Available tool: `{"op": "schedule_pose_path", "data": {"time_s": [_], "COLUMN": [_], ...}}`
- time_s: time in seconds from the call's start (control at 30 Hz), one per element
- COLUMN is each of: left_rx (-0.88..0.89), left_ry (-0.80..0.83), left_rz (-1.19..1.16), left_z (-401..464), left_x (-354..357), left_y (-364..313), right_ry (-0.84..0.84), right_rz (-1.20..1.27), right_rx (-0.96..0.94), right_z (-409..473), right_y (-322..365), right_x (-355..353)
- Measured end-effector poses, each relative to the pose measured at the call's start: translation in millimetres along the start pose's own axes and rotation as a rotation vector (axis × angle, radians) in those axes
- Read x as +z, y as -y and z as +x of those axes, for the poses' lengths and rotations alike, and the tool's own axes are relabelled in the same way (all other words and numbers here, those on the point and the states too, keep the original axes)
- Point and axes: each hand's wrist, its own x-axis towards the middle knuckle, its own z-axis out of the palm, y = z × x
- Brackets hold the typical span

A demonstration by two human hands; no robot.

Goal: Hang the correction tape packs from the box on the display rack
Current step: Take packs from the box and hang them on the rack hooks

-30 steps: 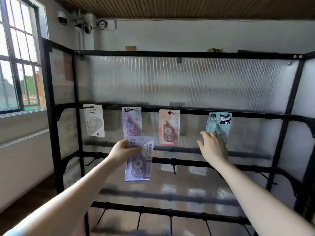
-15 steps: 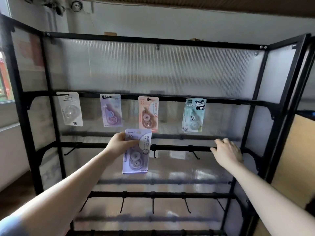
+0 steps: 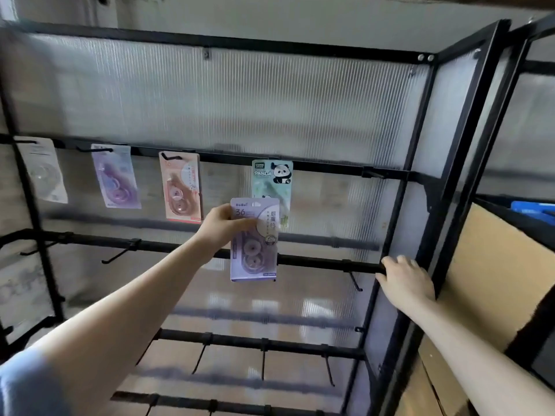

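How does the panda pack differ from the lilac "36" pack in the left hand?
The panda pack hangs from the rack's upper rail; the lilac 36 pack is off any hook, held at its upper left edge by the left hand. The panda pack is mint green with a panda picture; the lilac 36 pack is pale purple with a printed 36. The lilac 36 pack overlaps the panda pack's lower part. Both are carded blister packs, upright.

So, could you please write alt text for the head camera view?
A left hand holds a lilac tape pack before a black display rack where four packs hang in a row; the right hand grips a lower bar.
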Motion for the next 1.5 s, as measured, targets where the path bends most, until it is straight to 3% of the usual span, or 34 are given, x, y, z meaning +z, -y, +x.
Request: {"op": "schedule_pose_path", "data": {"time_s": [0.3,0.97,1.5], "left_rx": [-0.011,0.231,0.119], "left_ry": [0.084,0.272,0.167], "left_rz": [-0.049,-0.167,-0.065], "left_z": [21,69,95], "left_x": [72,185,204], "left_y": [-33,-87,-76], "right_ry": [0.016,0.021,-0.005], "right_rz": [0.111,0.129,0.169], "right_rx": [-0.036,-0.124,-0.17], "right_z": [17,16,20], "right_y": [-21,-38,-41], "right_x": [20,30,36]}}
